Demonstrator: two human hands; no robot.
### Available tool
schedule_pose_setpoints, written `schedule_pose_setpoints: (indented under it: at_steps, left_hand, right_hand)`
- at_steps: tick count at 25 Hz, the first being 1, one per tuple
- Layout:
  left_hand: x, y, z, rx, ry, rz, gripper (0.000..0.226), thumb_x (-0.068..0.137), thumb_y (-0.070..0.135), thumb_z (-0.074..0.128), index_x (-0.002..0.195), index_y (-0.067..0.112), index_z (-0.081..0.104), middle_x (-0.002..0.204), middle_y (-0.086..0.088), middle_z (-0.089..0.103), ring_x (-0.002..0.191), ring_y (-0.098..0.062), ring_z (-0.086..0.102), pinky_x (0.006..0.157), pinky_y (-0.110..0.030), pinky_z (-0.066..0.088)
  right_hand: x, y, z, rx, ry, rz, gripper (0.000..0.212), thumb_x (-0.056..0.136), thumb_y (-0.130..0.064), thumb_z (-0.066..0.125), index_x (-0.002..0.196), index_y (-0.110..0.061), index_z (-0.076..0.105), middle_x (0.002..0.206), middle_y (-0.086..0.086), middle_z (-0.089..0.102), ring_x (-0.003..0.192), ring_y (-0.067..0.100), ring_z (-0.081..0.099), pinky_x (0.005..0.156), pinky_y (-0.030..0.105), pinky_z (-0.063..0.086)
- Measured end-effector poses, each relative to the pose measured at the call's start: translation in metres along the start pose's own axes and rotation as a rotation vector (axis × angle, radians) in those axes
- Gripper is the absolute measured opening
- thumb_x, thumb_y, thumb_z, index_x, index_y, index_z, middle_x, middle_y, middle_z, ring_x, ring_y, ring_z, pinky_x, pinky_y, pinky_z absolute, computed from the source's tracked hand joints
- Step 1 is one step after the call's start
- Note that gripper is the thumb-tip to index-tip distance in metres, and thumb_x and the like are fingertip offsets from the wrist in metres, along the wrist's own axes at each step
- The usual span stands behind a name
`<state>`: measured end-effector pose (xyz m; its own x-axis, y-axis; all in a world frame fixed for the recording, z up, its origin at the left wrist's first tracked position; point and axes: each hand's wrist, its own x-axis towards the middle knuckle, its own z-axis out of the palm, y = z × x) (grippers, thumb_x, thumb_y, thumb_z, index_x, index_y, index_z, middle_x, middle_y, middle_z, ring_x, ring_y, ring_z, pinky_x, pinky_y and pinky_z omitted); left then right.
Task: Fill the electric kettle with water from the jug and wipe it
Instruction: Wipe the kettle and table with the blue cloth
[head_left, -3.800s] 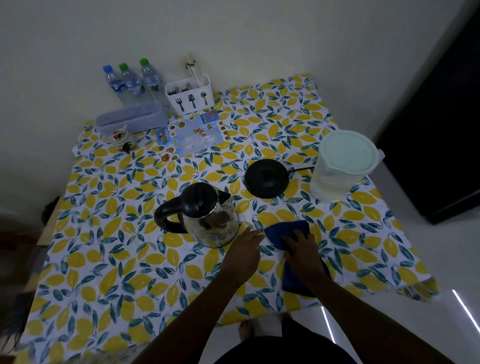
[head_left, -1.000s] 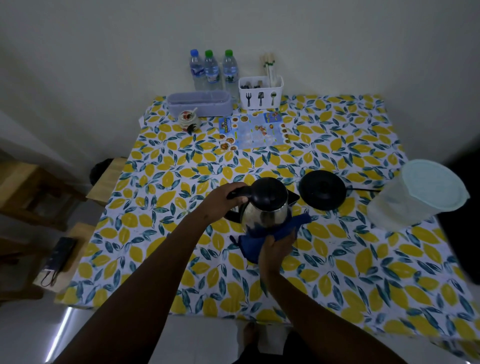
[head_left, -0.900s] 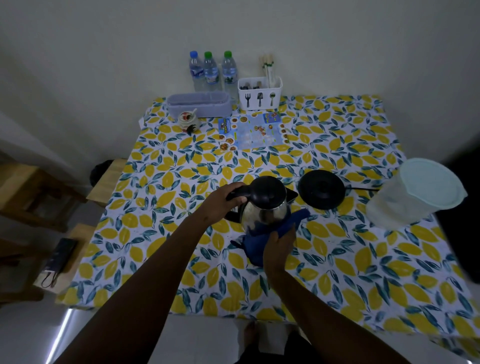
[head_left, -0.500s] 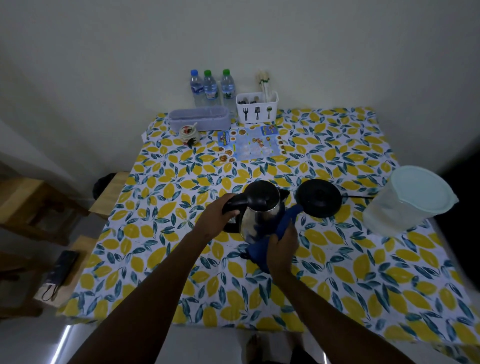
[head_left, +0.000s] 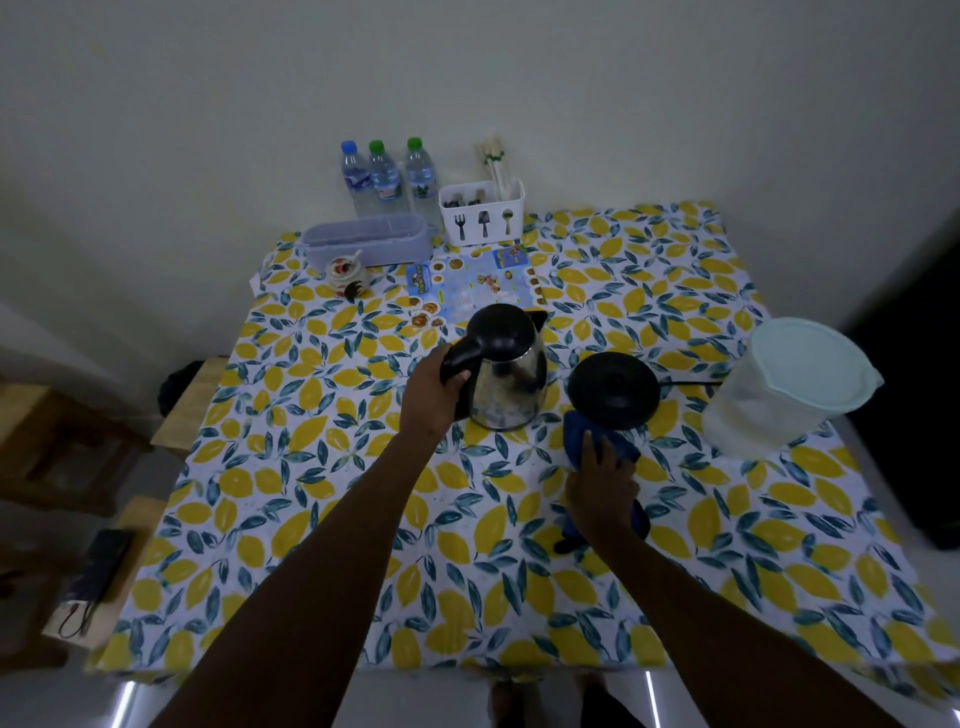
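Note:
The steel electric kettle (head_left: 511, 379) with its black lid shut is upright near the table's middle. My left hand (head_left: 434, 395) grips its black handle. The kettle's round black base (head_left: 613, 387) lies just to its right, with a cord running right. My right hand (head_left: 602, 480) holds a dark blue cloth (head_left: 576, 434) against the tablecloth, right in front of the base and apart from the kettle. The translucent jug (head_left: 779, 392) with a pale lid stands at the right.
The table wears a lemon-print cloth (head_left: 311, 493). At the back stand three water bottles (head_left: 387, 179), a white cutlery holder (head_left: 483, 213), a lilac box (head_left: 366, 241), a small jar (head_left: 345, 273) and a printed sheet (head_left: 475, 286). Wooden stools (head_left: 67, 431) sit left of the table.
My right hand has drawn the blue cloth off the kettle's side and down to the table in front of the base. The left hand keeps its grip on the handle.

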<state>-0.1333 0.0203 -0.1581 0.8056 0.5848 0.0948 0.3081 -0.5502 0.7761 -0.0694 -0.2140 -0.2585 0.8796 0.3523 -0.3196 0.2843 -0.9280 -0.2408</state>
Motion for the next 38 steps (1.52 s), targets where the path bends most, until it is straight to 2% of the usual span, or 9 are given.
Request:
schedule_pose_setpoints:
  at_steps: [3,6,9,12,19,24,30,33,38]
  left_hand:
    - [0.012,-0.004,0.006,0.009,0.005,-0.041,0.027,0.096,0.018,0.053,0.122,0.01,0.053,0.112,-0.016,0.063,0.101,-0.035,0.058,0.076,-0.033,0.037]
    - [0.016,-0.011,0.003,0.055,-0.018,-0.069,0.034,0.095,0.014,0.053,0.128,0.008,0.047,0.116,-0.018,0.061,0.104,-0.034,0.058,0.076,-0.032,0.037]
    - [-0.006,-0.043,0.004,0.109,-0.116,-0.164,0.061,0.092,0.009,0.058,0.144,0.007,0.028,0.143,-0.017,0.046,0.127,-0.033,0.047,0.095,-0.039,0.043]
    - [-0.057,-0.095,0.012,0.348,-0.377,-0.344,0.076,0.092,0.02,0.06,0.151,0.012,0.013,0.16,-0.011,0.018,0.146,-0.031,0.019,0.116,-0.046,0.027]
    - [-0.158,-0.148,0.01,0.576,-0.388,-0.535,0.079,0.091,0.047,0.054,0.151,0.02,0.011,0.163,-0.003,-0.003,0.149,-0.032,-0.002,0.116,-0.055,0.02]
    - [-0.163,-0.155,0.004,0.553,-0.533,-0.529,0.088,0.09,0.052,0.052,0.152,0.023,-0.004,0.161,-0.001,-0.018,0.147,-0.032,-0.015,0.116,-0.059,0.012]
    - [-0.162,-0.156,0.002,0.525,-0.547,-0.52,0.092,0.089,0.05,0.056,0.151,0.022,-0.006,0.16,-0.001,-0.019,0.147,-0.032,-0.016,0.116,-0.06,0.01]
    - [-0.162,-0.159,0.003,0.522,-0.545,-0.518,0.092,0.088,0.05,0.057,0.151,0.023,-0.005,0.16,-0.001,-0.019,0.147,-0.032,-0.016,0.115,-0.061,0.01]
    - [-0.161,-0.155,0.001,0.527,-0.567,-0.512,0.092,0.089,0.049,0.057,0.152,0.023,-0.005,0.16,-0.002,-0.019,0.147,-0.033,-0.016,0.115,-0.062,0.011]
  right_hand:
    - [0.022,-0.005,0.013,-0.01,-0.19,0.01,0.072,0.094,-0.05,0.038,0.15,-0.034,-0.005,0.161,0.006,-0.009,0.142,0.045,0.005,0.109,0.06,0.023]
    - [0.028,-0.004,0.027,-0.073,-0.174,0.005,0.069,0.093,-0.061,0.027,0.149,-0.039,-0.008,0.16,0.004,-0.016,0.143,0.044,-0.002,0.108,0.061,0.021]
    - [0.027,-0.004,0.035,-0.062,-0.068,0.011,0.06,0.096,-0.055,0.025,0.149,-0.04,0.001,0.162,0.003,-0.006,0.143,0.043,0.005,0.108,0.063,0.024]
    - [0.019,-0.017,0.042,-0.088,-0.037,-0.067,0.056,0.098,-0.05,0.026,0.149,-0.041,0.006,0.162,0.002,-0.001,0.142,0.044,0.009,0.105,0.064,0.027]
    - [-0.016,-0.101,0.077,-0.202,-0.109,-0.456,0.052,0.098,-0.043,0.033,0.148,-0.04,0.018,0.162,0.003,0.004,0.142,0.044,0.011,0.104,0.064,0.026]
    - [-0.029,-0.039,0.077,-0.306,-0.11,-0.789,0.053,0.089,-0.039,0.052,0.14,-0.038,0.039,0.153,0.003,0.037,0.126,0.044,0.042,0.083,0.058,0.048]
    - [0.002,-0.075,0.057,-0.173,0.0,-0.284,0.052,0.097,-0.037,0.038,0.147,-0.035,0.024,0.161,0.003,0.013,0.135,0.044,0.022,0.102,0.059,0.033]
    - [-0.042,-0.101,0.081,-0.219,-0.019,-0.548,0.057,0.089,-0.033,0.054,0.143,-0.034,0.035,0.157,0.003,0.026,0.127,0.046,0.036,0.093,0.06,0.041]
    - [-0.059,-0.012,0.084,-0.364,-0.058,-0.968,0.057,0.083,-0.036,0.059,0.138,-0.034,0.044,0.15,-0.001,0.041,0.116,0.043,0.052,0.073,0.053,0.051]
